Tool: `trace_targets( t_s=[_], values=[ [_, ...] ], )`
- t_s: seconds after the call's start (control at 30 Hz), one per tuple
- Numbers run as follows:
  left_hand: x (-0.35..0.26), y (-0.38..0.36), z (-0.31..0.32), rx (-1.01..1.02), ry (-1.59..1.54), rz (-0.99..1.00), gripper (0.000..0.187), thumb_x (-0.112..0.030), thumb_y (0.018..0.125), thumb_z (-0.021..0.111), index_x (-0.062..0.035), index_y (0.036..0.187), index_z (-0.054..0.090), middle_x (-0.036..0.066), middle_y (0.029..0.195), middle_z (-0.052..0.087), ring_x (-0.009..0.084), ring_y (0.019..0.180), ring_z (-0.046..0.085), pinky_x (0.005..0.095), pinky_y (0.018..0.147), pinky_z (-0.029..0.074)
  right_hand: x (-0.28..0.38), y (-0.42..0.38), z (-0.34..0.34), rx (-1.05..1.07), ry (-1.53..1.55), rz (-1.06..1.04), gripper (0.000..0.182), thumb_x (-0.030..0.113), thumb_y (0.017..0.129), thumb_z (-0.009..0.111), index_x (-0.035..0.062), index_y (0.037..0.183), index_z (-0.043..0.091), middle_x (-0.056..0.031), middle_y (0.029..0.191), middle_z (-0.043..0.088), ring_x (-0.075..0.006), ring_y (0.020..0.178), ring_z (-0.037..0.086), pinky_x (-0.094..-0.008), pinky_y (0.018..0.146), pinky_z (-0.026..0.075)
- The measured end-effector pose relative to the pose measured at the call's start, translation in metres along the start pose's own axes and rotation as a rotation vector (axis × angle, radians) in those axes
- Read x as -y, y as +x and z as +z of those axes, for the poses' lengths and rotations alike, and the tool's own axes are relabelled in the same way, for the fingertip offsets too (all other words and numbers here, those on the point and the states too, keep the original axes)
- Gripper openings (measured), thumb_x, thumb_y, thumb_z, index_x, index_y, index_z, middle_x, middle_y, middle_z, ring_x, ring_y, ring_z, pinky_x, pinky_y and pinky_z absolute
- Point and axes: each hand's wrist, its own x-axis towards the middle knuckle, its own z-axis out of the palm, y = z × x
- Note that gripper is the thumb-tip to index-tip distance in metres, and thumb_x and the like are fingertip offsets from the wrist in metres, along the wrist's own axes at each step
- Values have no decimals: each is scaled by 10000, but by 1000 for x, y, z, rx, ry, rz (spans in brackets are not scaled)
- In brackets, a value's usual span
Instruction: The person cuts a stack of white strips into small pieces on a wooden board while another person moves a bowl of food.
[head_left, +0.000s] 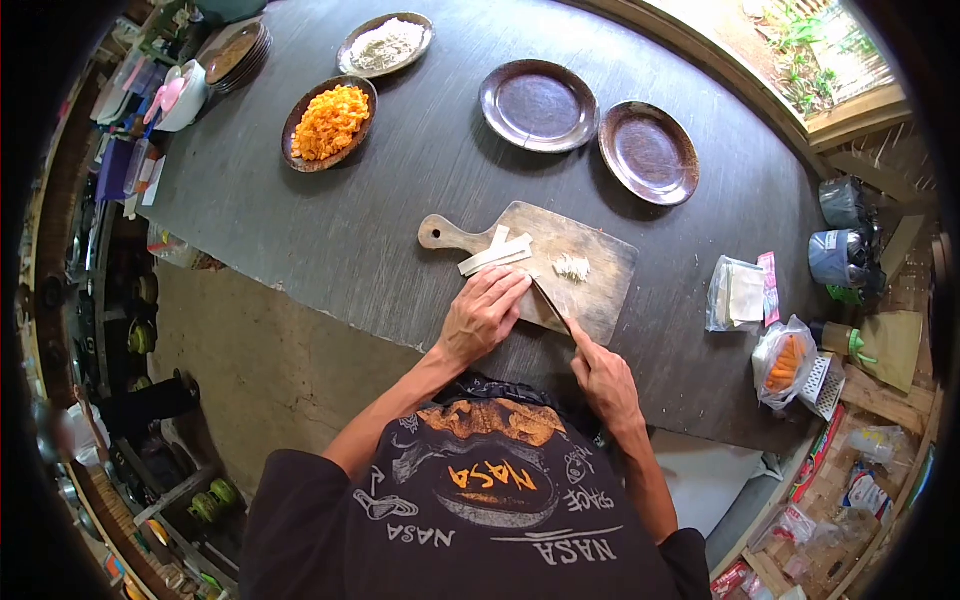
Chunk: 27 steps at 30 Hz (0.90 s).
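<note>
- Right hand (pixel 607 375) closed round the knife (pixel 552 302); left hand (pixel 485 308) laid over the pale strips (pixel 492 257) on the cutting board (pixel 610 255), its grip uncertain from where I stand.
- Hazard 1: the blade lies just beside the left fingertips (pixel 526 281); a slip could nick them.
- Hazard 2: strips overlap loosely, so weak pressure could yield uneven pieces.
- Obscured: strip ends beneath the left hand; most of the knife's handle; the contents of the clear packet (pixel 742 296) on the counter (pixel 680 330).
</note>
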Motion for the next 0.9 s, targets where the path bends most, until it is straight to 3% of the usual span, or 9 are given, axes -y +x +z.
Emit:
trace_targets(
  t_s=[0.9],
  values=[
    [5, -1, 2, -14, -64, 6, 381, -63, 894, 742, -29, 1273, 731, 96, 1298, 724, 268, 1307, 622, 448, 1182, 458, -1, 2, 8, -45, 15, -27, 655, 116, 978, 583, 239, 1608, 450, -237, 919, 707, -428, 830, 704, -536, 772, 545]
  ],
)
